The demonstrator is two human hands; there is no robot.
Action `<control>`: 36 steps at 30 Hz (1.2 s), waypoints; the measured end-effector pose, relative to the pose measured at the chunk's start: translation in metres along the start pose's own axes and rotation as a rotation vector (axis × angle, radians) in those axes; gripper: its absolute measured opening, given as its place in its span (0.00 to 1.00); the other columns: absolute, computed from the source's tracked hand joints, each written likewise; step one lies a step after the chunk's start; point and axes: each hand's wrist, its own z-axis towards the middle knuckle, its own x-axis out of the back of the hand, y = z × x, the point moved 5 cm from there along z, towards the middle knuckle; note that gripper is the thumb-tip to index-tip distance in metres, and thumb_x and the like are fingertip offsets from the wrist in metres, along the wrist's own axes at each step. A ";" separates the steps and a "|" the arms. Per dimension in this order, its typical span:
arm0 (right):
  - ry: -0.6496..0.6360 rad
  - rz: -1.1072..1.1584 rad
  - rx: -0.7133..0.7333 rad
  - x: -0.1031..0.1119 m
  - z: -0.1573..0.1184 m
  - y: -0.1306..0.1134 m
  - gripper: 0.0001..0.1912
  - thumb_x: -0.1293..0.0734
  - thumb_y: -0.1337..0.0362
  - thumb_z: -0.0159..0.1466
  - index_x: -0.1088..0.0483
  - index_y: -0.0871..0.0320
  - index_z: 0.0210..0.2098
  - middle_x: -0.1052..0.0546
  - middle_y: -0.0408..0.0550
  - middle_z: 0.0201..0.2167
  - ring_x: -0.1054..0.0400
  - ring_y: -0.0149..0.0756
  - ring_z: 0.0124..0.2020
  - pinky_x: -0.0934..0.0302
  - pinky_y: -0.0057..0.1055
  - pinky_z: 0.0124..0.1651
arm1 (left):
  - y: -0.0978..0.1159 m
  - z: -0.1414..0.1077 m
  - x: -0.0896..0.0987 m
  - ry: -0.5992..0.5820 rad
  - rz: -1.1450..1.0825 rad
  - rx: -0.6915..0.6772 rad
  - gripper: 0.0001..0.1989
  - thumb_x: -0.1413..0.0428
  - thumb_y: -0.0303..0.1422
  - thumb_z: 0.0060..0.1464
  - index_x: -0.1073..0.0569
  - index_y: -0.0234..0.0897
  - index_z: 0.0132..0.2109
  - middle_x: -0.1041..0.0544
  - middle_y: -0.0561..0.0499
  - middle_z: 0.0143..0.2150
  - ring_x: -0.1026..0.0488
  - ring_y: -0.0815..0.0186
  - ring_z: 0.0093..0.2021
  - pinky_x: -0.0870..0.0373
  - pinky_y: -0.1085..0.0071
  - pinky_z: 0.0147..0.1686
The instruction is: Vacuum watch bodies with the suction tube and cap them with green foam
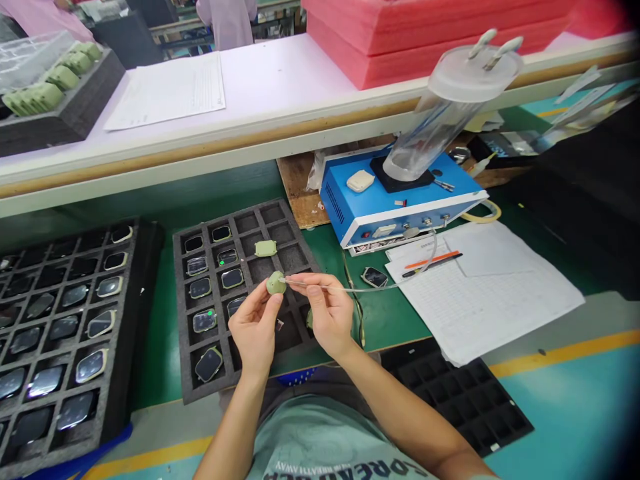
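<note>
Between the fingertips of my left hand [257, 328] is a small light-green watch case [275, 283]. My right hand [325, 310] pinches the end of a thin clear tube [367, 289], its tip touching or very close to the case. That tube runs right to the front of a blue machine [400, 200]. Below both hands lies a grey foam tray [186, 347] with watch faces in several pockets. Another green watch case [265, 248] rests on the tray just beyond my fingers. My right hand partly hides a further green piece.
At left stands a second foam tray [117, 360] filled with watches. One loose watch [375, 277] lies right of my hand, beside papers [495, 287] with pens. A clear cylinder [425, 127] tops the machine. Red foam blocks [400, 40] sit on the shelf. A person [227, 23] is beyond.
</note>
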 end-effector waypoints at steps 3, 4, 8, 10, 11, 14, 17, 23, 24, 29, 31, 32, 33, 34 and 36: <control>-0.022 -0.013 0.003 0.001 -0.001 0.001 0.05 0.32 0.60 0.71 0.26 0.53 0.45 0.17 0.48 0.46 0.21 0.40 0.49 0.26 0.41 0.56 | 0.001 -0.002 0.000 -0.002 0.024 0.000 0.17 0.30 0.35 0.51 0.16 0.40 0.48 0.15 0.45 0.46 0.17 0.60 0.42 0.19 0.70 0.41; -0.027 -0.025 -0.002 0.002 -0.001 0.002 0.05 0.32 0.61 0.72 0.26 0.53 0.46 0.17 0.48 0.46 0.21 0.40 0.49 0.26 0.41 0.57 | 0.001 -0.002 0.000 -0.003 0.030 -0.001 0.17 0.30 0.35 0.51 0.16 0.40 0.48 0.15 0.45 0.45 0.17 0.61 0.41 0.19 0.70 0.40; -0.018 -0.046 -0.017 0.003 -0.001 0.002 0.06 0.33 0.61 0.72 0.25 0.53 0.45 0.17 0.49 0.46 0.21 0.40 0.48 0.26 0.43 0.56 | 0.001 -0.002 -0.001 -0.010 0.029 -0.003 0.17 0.30 0.36 0.51 0.16 0.39 0.49 0.15 0.45 0.46 0.17 0.61 0.40 0.19 0.71 0.37; -0.009 -0.045 -0.023 0.003 0.000 0.002 0.06 0.33 0.59 0.72 0.25 0.54 0.45 0.17 0.49 0.45 0.20 0.41 0.48 0.26 0.43 0.55 | 0.000 -0.001 -0.001 -0.006 0.024 -0.005 0.17 0.30 0.36 0.50 0.16 0.39 0.48 0.15 0.44 0.46 0.17 0.60 0.41 0.19 0.71 0.38; -0.005 -0.051 -0.027 0.003 0.000 0.002 0.07 0.33 0.58 0.72 0.25 0.54 0.44 0.16 0.50 0.45 0.20 0.41 0.48 0.25 0.43 0.55 | 0.000 -0.001 -0.001 -0.002 0.023 -0.004 0.17 0.30 0.36 0.50 0.16 0.39 0.48 0.15 0.44 0.46 0.17 0.59 0.41 0.19 0.71 0.38; -0.001 -0.070 -0.039 0.003 0.000 0.002 0.08 0.33 0.57 0.72 0.25 0.54 0.44 0.17 0.50 0.45 0.20 0.42 0.48 0.25 0.43 0.55 | 0.000 -0.001 0.000 0.005 0.029 0.004 0.17 0.29 0.37 0.50 0.16 0.40 0.48 0.15 0.44 0.46 0.17 0.59 0.41 0.19 0.70 0.38; -0.001 -0.062 -0.030 0.003 0.000 0.002 0.07 0.33 0.58 0.72 0.25 0.53 0.44 0.17 0.49 0.45 0.20 0.41 0.47 0.25 0.44 0.55 | 0.000 -0.002 0.000 0.001 0.028 0.004 0.17 0.30 0.36 0.50 0.16 0.41 0.48 0.15 0.45 0.46 0.17 0.60 0.40 0.19 0.71 0.38; 0.004 -0.052 -0.037 0.003 0.000 0.003 0.07 0.33 0.58 0.72 0.25 0.53 0.44 0.17 0.49 0.44 0.20 0.41 0.47 0.25 0.45 0.55 | -0.001 -0.002 0.000 0.006 0.025 0.007 0.17 0.29 0.37 0.50 0.16 0.40 0.48 0.15 0.44 0.46 0.17 0.60 0.40 0.19 0.70 0.39; 0.005 -0.051 -0.038 0.003 0.000 0.003 0.08 0.32 0.57 0.72 0.25 0.53 0.44 0.17 0.49 0.44 0.20 0.41 0.47 0.25 0.45 0.55 | -0.001 -0.002 0.000 0.006 0.024 0.003 0.17 0.29 0.37 0.50 0.16 0.40 0.48 0.15 0.45 0.46 0.17 0.60 0.40 0.19 0.70 0.39; 0.005 -0.034 -0.036 0.002 0.000 0.001 0.07 0.32 0.57 0.72 0.25 0.53 0.44 0.16 0.49 0.44 0.20 0.41 0.46 0.25 0.44 0.54 | 0.000 -0.002 0.000 0.007 0.023 -0.016 0.17 0.29 0.36 0.49 0.16 0.41 0.47 0.15 0.45 0.45 0.17 0.61 0.40 0.19 0.72 0.37; 0.007 -0.027 -0.031 0.002 0.001 0.001 0.07 0.32 0.58 0.72 0.25 0.53 0.43 0.16 0.49 0.44 0.20 0.40 0.46 0.25 0.43 0.54 | 0.000 -0.002 0.000 0.007 0.030 -0.005 0.17 0.29 0.36 0.49 0.16 0.40 0.48 0.15 0.44 0.46 0.17 0.60 0.41 0.19 0.71 0.37; 0.008 -0.027 -0.032 0.002 0.001 0.001 0.07 0.32 0.58 0.72 0.25 0.53 0.43 0.16 0.49 0.44 0.20 0.40 0.46 0.25 0.43 0.55 | 0.000 -0.002 0.000 0.007 0.034 0.003 0.18 0.29 0.37 0.49 0.16 0.40 0.48 0.15 0.44 0.46 0.17 0.59 0.41 0.18 0.70 0.38; 0.009 -0.030 -0.036 0.002 0.001 0.001 0.07 0.32 0.57 0.71 0.25 0.53 0.43 0.16 0.49 0.44 0.20 0.40 0.47 0.25 0.43 0.55 | 0.000 -0.002 0.000 0.007 0.037 0.011 0.18 0.30 0.37 0.49 0.16 0.39 0.48 0.15 0.44 0.45 0.17 0.58 0.41 0.18 0.69 0.38; 0.010 -0.035 -0.041 0.002 0.001 0.001 0.08 0.32 0.56 0.71 0.25 0.53 0.43 0.16 0.49 0.44 0.20 0.41 0.47 0.25 0.44 0.55 | 0.000 -0.002 0.000 0.006 0.037 0.017 0.18 0.30 0.37 0.49 0.16 0.39 0.48 0.15 0.44 0.45 0.17 0.58 0.42 0.18 0.68 0.38; 0.009 -0.045 -0.049 0.001 0.001 0.001 0.10 0.32 0.55 0.71 0.26 0.54 0.43 0.16 0.49 0.44 0.20 0.41 0.47 0.24 0.44 0.55 | 0.000 -0.002 0.000 0.007 0.033 0.020 0.18 0.30 0.37 0.49 0.16 0.39 0.48 0.15 0.44 0.45 0.17 0.58 0.42 0.18 0.68 0.39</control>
